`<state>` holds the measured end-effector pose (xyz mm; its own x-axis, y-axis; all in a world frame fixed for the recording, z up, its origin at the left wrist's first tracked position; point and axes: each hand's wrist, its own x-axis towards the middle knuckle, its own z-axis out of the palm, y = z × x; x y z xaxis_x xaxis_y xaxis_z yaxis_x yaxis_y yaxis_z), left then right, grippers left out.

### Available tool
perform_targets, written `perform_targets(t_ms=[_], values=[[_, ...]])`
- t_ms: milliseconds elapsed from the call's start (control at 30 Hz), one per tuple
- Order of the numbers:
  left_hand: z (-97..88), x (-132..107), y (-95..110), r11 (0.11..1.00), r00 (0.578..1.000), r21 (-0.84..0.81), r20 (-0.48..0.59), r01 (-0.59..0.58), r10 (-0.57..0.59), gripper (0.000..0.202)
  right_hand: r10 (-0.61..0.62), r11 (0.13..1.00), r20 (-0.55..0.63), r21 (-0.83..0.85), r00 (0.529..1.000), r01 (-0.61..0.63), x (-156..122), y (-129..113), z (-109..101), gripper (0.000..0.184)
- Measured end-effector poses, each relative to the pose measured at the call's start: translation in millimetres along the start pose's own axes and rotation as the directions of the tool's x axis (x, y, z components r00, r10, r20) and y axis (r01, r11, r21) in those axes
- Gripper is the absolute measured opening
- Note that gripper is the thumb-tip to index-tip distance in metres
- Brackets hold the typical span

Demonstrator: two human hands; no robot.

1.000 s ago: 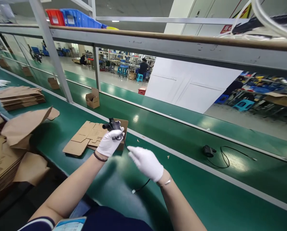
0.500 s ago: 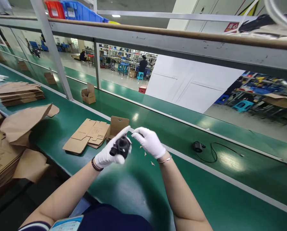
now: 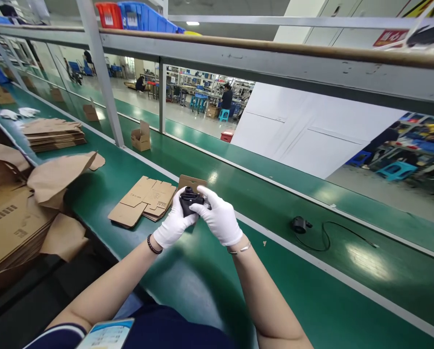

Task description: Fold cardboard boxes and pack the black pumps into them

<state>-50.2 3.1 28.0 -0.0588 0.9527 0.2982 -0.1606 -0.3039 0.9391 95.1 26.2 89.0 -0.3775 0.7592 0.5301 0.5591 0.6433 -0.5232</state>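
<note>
Head view: black pump-like unit (image 3: 189,203); left hand (image 3: 171,227) curled round it, seemingly for support; right hand (image 3: 221,219) pinching its side.

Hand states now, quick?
Left hand: closed, holding the black device.
Right hand: closed on the same device, thumb across its near side.

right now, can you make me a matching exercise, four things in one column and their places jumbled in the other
1. black cable
2. beaded bracelet
3. red bin with a label
4. black part nearest the person

A. on the overhead shelf
B. between the gloved left hand and right hand
C. lying on the green surface, at right
D. around the left wrist

Pairs: 1-C, 2-D, 3-A, 4-B
</note>
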Motion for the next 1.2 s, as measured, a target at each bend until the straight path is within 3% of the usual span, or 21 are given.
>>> perform_targets(t_ms=[100,167,233,267,333,433,467,533,600,633,700,800,867,967,1100,1167,1200], values=[[-14.9,4,-4,0.939,0.994,0.327,0.07,-0.104,0.086,0.087,0.025,0.997,0.0,0.07,1.0,-0.025,18,10,7,0.027],[-27.1,7,-12,0.808,0.993,0.578,0.047,-0.116,0.109,0.085,0.032,0.999,0.009,0.028,0.999,-0.033,34,18,9,0.027],[-36.4,5,-24,0.635,0.993,0.769,0.004,-0.077,0.115,0.066,0.044,0.997,0.125,-0.069,0.991,-0.036,54,26,12,0.027],[-39.1,2,-30,0.564,0.994,0.824,-0.006,-0.056,0.108,0.052,0.048,0.99,0.241,-0.14,0.969,-0.014,64,29,16,0.028],[-41.4,-5,-43,0.484,0.996,0.875,-0.012,-0.033,0.089,0.026,0.063,0.96,0.513,-0.265,0.856,0.088,80,34,27,0.027],[-45.0,-8,-52,0.521,0.995,0.851,0.026,-0.07,0.091,0.007,0.106,0.921,0.752,-0.321,0.65,0.222,90,38,52,0.017],[-49.1,-4,-51,0.57,0.994,0.816,0.055,-0.099,0.093,0.007,0.112,0.918,0.779,-0.318,0.617,0.235,90,38,59,0.014],[-65.3,14,-44,0.638,0.996,0.765,0.046,-0.084,0.076,0.016,0.117,0.916,0.796,-0.318,0.594,0.245,84,37,69,0.016],[-92.0,43,-35,0.599,0.993,0.796,-0.114,0.082,0.017,0.034,0.113,0.909,0.791,-0.327,0.601,0.259,75,36,72,0.031],[-107.7,58,-31,0.514,0.969,0.828,-0.247,0.226,-0.027,0.046,0.107,0.901,0.789,-0.335,0.606,0.276,69,36,72,0.038],[-137.9,87,-28,0.388,0.907,0.826,-0.415,0.409,-0.072,0.075,0.097,0.873,0.788,-0.361,0.608,0.329,61,40,71,0.049],[-166.1,115,-36,0.169,0.829,0.816,-0.52,0.553,-0.208,0.099,0.137,0.83,0.764,-0.435,0.63,0.348,65,57,71,0.048],[-171.5,122,-44,0.097,0.81,0.819,-0.529,0.565,-0.254,0.097,0.206,0.814,0.709,-0.507,0.675,0.284,82,77,68,0.043],[-170.2,124,-49,0.067,0.824,0.837,-0.517,0.544,-0.229,0.085,0.334,0.773,0.578,-0.62,0.744,0.134,118,114,53,0.037],[-164.6,123,-29,0.039,0.853,0.856,-0.508,0.515,-0.119,0.075,0.425,0.731,0.396,-0.681,0.814,-0.051,137,139,40,0.046],[-156.1,124,-11,0.051,0.869,0.868,-0.491,0.494,-0.054,0.072,0.38,0.826,0.334,-0.543,0.863,-0.153,127,131,51,0.056],[-149.1,124,-2,0.074,0.883,0.88,-0.469,0.469,-0.022,0.07,0.331,0.901,0.311,-0.386,0.891,-0.2,118,123,60,0.061]])
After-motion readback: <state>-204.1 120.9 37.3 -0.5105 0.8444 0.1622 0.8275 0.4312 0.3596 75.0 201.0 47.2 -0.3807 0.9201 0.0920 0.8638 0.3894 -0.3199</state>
